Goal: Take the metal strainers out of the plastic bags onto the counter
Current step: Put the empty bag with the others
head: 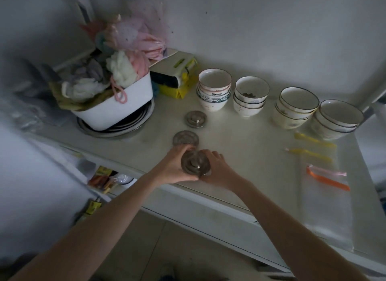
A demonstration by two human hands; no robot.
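Note:
A round metal strainer (195, 163) with a raised centre knob is held near the counter's front edge. My left hand (174, 168) grips its left and lower side, and my right hand (219, 167) touches its right rim. Just behind it a flat metal strainer (185, 137) lies on the white counter (240, 155). Farther back rests a third metal strainer (196, 118) with a knob. Clear plastic zip bags lie flat at the right: one with an orange seal (325, 179), two with yellow seals (309, 153).
Stacks of white bowls (215, 92) line the back of the counter. A white tub (117, 100) stuffed with cloths sits on stacked plates at the left, beside a yellow-wrapped package (179, 80). An open drawer (104, 178) shows below the counter's left edge.

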